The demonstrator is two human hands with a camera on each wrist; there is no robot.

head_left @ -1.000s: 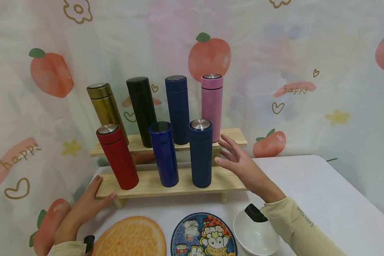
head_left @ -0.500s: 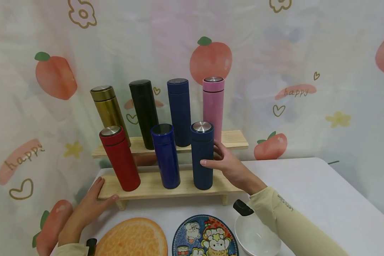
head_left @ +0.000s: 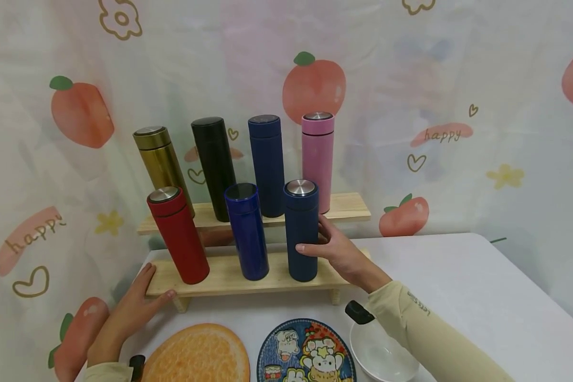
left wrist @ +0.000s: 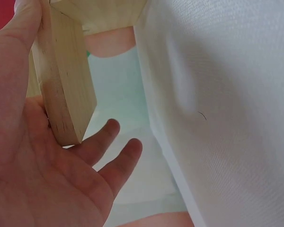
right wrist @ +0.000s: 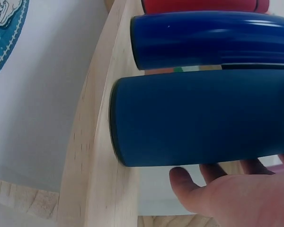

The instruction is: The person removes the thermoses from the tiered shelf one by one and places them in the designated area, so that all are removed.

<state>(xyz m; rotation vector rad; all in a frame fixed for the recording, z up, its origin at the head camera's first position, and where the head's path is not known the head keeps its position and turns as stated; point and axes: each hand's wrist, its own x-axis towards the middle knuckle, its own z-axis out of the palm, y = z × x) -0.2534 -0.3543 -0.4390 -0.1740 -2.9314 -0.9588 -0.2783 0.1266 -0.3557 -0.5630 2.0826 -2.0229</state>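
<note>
A printed cloth backdrop, softly wrinkled, stands behind the white, woven-textured counter, whose far right corner is rounded; open room lies between there and the stand. The pale wooden stand has two smooth, square-edged shelves, bare at the lower one's right end. Before it lie a round orange mat, a round character-print mat and a glossy white bowl. The matte dark blue bottle, a steel-topped cylinder, stands upright on the lower shelf, rightmost, with a gap before the shiny blue bottle. The right hand holds its right side, thumb across the front, fingers behind. The left hand, spread, rests against the lower shelf's left end, two fingers extending past the wood.
</note>
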